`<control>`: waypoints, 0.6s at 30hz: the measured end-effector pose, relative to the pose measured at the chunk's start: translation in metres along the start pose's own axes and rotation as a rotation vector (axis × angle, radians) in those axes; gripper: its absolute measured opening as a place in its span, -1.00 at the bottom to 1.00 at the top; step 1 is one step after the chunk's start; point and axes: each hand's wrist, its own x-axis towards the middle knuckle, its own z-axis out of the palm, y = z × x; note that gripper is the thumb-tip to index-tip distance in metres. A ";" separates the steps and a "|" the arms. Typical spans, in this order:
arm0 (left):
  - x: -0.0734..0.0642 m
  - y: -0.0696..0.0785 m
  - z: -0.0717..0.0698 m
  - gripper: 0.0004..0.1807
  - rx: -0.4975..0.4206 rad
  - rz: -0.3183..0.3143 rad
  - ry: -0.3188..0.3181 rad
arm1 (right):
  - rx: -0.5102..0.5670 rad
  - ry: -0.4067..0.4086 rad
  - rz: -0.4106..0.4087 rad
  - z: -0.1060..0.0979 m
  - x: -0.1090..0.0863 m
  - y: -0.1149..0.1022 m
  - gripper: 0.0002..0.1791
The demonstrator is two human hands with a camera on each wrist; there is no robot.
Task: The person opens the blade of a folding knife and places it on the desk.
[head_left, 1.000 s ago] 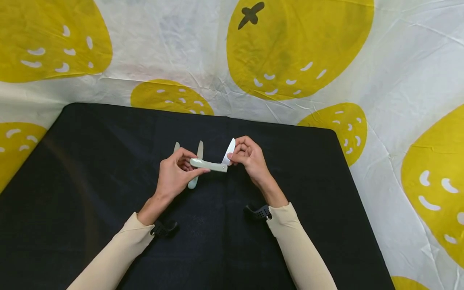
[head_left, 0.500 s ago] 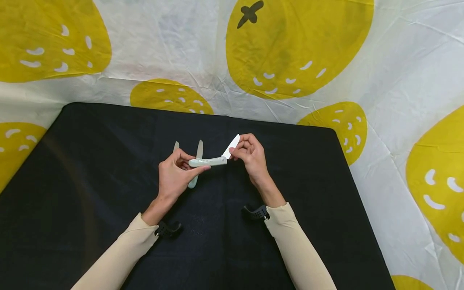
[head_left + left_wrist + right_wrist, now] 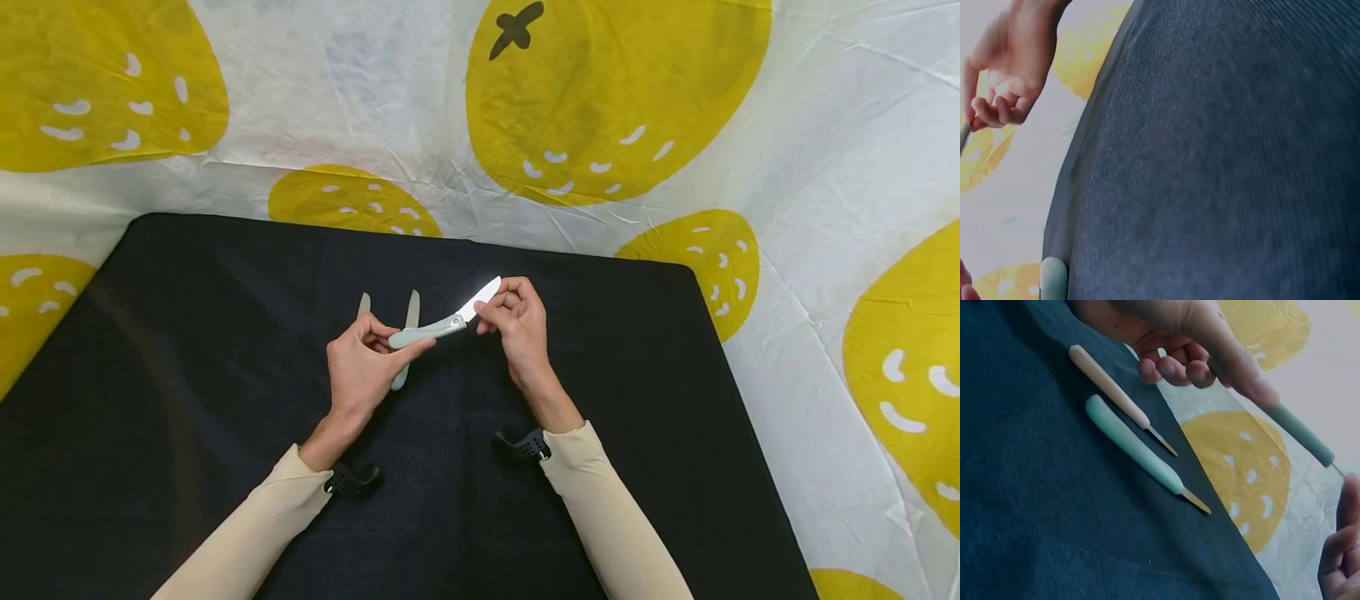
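A folding knife (image 3: 442, 327) with a pale green handle is held up over the black table. My left hand (image 3: 356, 367) grips the rear of its handle between thumb and fingers. At the other end, my right hand (image 3: 522, 329) pinches the shiny blade (image 3: 480, 298), which stands at a shallow angle to the handle. Beneath the left hand, a second knife with a mint green handle (image 3: 1135, 447) lies on the cloth, blade out. Beside it lies a third knife with a pale beige handle (image 3: 1110, 387); in the head view the left hand mostly hides it.
Black cloth (image 3: 247, 275) covers the table. Behind it and along its sides hangs a white curtain (image 3: 360, 67) printed with large yellow fruit shapes. Dark straps (image 3: 521, 446) dangle at both wrists, below the cream sleeves (image 3: 615, 508).
The blade has swung outward, from steeply raised to nearly in line with the handle. The knife's pivot end has risen, and the right hand has shifted slightly with the blade.
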 end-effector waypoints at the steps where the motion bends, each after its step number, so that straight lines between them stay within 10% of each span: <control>1: 0.000 0.001 0.001 -0.52 0.006 0.001 0.008 | 0.002 0.014 -0.001 0.001 0.000 0.000 -0.68; 18: -0.004 0.006 0.010 -0.50 0.118 -0.030 0.022 | 0.042 0.180 -0.003 0.015 -0.004 -0.001 -0.66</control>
